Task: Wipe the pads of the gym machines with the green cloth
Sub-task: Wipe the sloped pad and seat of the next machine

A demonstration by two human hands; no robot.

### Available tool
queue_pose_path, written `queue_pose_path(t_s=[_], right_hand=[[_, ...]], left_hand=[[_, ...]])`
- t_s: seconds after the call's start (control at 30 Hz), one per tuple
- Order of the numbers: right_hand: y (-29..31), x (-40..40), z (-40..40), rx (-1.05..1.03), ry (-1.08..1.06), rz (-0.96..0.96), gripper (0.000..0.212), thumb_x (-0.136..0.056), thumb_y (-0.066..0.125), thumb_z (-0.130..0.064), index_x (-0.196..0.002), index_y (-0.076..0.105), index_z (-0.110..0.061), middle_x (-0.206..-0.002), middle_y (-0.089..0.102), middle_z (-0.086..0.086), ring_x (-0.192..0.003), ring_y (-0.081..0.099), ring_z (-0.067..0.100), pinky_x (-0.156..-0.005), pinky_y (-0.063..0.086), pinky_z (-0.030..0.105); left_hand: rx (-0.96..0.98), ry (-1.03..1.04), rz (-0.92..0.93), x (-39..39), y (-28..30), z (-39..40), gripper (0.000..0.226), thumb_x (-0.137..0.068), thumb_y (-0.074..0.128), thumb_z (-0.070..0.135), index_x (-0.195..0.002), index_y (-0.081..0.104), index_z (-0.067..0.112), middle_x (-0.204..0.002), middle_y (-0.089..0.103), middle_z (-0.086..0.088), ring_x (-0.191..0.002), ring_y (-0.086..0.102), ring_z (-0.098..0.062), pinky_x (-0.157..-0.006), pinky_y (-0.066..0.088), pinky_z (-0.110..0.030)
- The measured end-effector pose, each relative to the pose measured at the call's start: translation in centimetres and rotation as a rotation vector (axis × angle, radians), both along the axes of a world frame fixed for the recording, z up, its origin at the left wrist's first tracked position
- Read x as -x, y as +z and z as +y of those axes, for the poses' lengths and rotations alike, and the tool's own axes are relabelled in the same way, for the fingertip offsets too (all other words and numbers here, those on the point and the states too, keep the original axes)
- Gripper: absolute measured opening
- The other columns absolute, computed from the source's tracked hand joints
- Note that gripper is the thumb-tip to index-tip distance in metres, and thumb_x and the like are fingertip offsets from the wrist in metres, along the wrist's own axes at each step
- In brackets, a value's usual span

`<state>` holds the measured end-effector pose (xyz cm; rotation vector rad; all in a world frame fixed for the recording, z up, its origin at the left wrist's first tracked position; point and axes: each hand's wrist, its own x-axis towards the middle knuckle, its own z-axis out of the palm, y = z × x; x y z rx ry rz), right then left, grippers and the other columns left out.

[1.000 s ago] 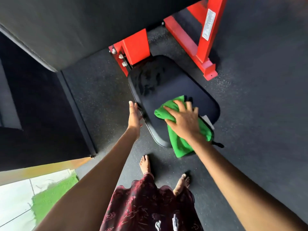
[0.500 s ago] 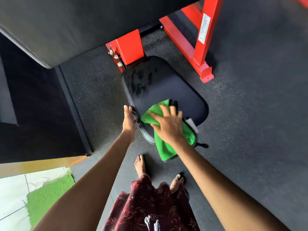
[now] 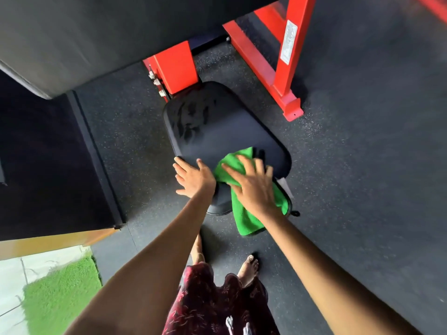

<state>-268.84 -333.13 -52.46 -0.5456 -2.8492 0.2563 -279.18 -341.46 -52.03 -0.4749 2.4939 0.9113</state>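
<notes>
The green cloth was spread over the near end of the black seat pad, with its lower part hanging off the pad's front edge toward the floor. The right hand lay flat on top of it, fingers straight and spread, pressing the cloth down onto the pad, so that grip was released rather than clenched. The left hand sat just beside it on the pad's near-left edge, also flat with fingers splayed, grasping nothing. The 2 hands were nearly touching at the cloth's left edge.

The far half of the pad had some darker smeary streaks on it. Behind the pad stood the red machine frame, bolted bracket at the pad's far end, and a big grey padded surface filled the top left. Floor was dark speckled rubber. Bare feet and a dark red patterned skirt showed at the bottom, plus a patch of green turf bottom left.
</notes>
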Motion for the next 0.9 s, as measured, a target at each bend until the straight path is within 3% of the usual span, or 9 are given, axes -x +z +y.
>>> queue_pose_path(t_s=[0.1, 0.2, 0.27, 0.4, 0.47, 0.6, 0.67, 0.8, 0.9], right_hand=[[-0.3, -1.1, 4.0, -0.056, 0.057, -0.003, 0.055, -0.073, 0.076, -0.038, -0.124, 0.058, -0.041, -0.128, 0.056, 0.001, -0.101, 0.045, 0.028, -0.077, 0.043, 0.043], [0.4, 0.1, 6.4, 0.06, -0.255, -0.059, 0.046, -0.081, 0.069, -0.038, -0.126, 0.059, -0.038, -0.13, 0.054, 0.005, -0.105, 0.049, 0.036, -0.081, 0.04, 0.047], [0.6, 1.0, 5.0, 0.069, -0.345, -0.037, 0.045, -0.08, 0.07, -0.037, -0.124, 0.061, -0.036, -0.13, 0.054, 0.007, -0.106, 0.047, 0.036, -0.081, 0.038, 0.047], [-0.2, -0.1, 2.3, -0.054, 0.081, -0.005, 0.049, -0.076, 0.069, -0.041, -0.124, 0.058, -0.039, -0.13, 0.054, 0.003, -0.101, 0.045, 0.029, -0.076, 0.04, 0.043], [-0.2, -0.3, 4.6, -0.1, 0.137, -0.005, 0.047, -0.078, 0.067, -0.044, -0.124, 0.059, -0.039, -0.128, 0.056, 0.002, -0.1, 0.048, 0.03, -0.075, 0.041, 0.043], [0.3, 2.3, 8.4, 0.036, -0.301, -0.038, 0.044, -0.079, 0.069, -0.042, -0.122, 0.063, -0.034, -0.124, 0.057, 0.01, -0.101, 0.052, 0.038, -0.078, 0.041, 0.047], [0.3, 3.2, 6.3, -0.044, -0.222, 0.005, 0.046, -0.075, 0.072, -0.042, -0.12, 0.063, -0.033, -0.122, 0.058, 0.01, -0.098, 0.051, 0.035, -0.077, 0.041, 0.046], [-0.2, 2.4, 2.3, -0.097, 0.239, 0.016, 0.05, -0.076, 0.071, -0.043, -0.124, 0.059, -0.034, -0.127, 0.056, 0.005, -0.099, 0.046, 0.028, -0.077, 0.042, 0.044], [-0.4, 3.7, 6.4, -0.138, 0.16, 0.016, 0.048, -0.075, 0.073, -0.044, -0.121, 0.062, -0.034, -0.122, 0.059, 0.004, -0.097, 0.05, 0.031, -0.072, 0.044, 0.042]], left_hand=[[0.12, -0.024, 0.124, -0.7, -0.9, 0.3, 0.061, -0.1, 0.029, 0.042, -0.152, 0.008, 0.018, -0.158, 0.018, -0.002, -0.142, 0.022, -0.023, -0.112, 0.009, -0.058], [0.181, -0.023, 0.152, -0.5, -1.4, 0.4, 0.059, -0.101, 0.026, 0.042, -0.152, 0.01, 0.016, -0.156, 0.023, -0.004, -0.142, 0.023, -0.023, -0.112, 0.007, -0.058], [0.181, -0.028, 0.158, -0.7, -1.4, 0.6, 0.06, -0.101, 0.026, 0.042, -0.152, 0.011, 0.015, -0.155, 0.024, -0.005, -0.139, 0.029, -0.025, -0.113, 0.011, -0.056], [0.181, -0.026, 0.195, -0.7, -1.7, 0.5, 0.061, -0.1, 0.028, 0.043, -0.151, 0.013, 0.014, -0.152, 0.028, -0.007, -0.13, 0.04, -0.029, -0.108, 0.023, -0.05], [0.195, -0.033, 0.21, -0.7, -1.7, 0.7, 0.062, -0.1, 0.028, 0.045, -0.151, 0.014, 0.013, -0.151, 0.03, -0.008, -0.13, 0.04, -0.029, -0.107, 0.023, -0.049], [0.268, -0.061, 0.218, -0.7, -2.0, 0.7, 0.068, -0.098, 0.025, 0.052, -0.151, 0.013, 0.012, -0.152, 0.029, -0.007, -0.14, 0.026, -0.024, -0.113, 0.008, -0.053], [0.276, -0.057, 0.219, -0.7, -2.1, 0.6, 0.066, -0.098, 0.025, 0.051, -0.151, 0.013, 0.013, -0.152, 0.029, -0.007, -0.14, 0.025, -0.023, -0.113, 0.007, -0.053], [0.263, -0.035, 0.235, -0.7, -2.2, 0.7, 0.06, -0.1, 0.029, 0.043, -0.151, 0.017, 0.013, -0.15, 0.034, -0.008, -0.135, 0.033, -0.025, -0.112, 0.012, -0.051], [0.248, -0.029, 0.25, -0.7, -2.1, 0.7, 0.058, -0.101, 0.028, 0.041, -0.15, 0.018, 0.012, -0.149, 0.034, -0.009, -0.133, 0.037, -0.027, -0.112, 0.016, -0.049]])
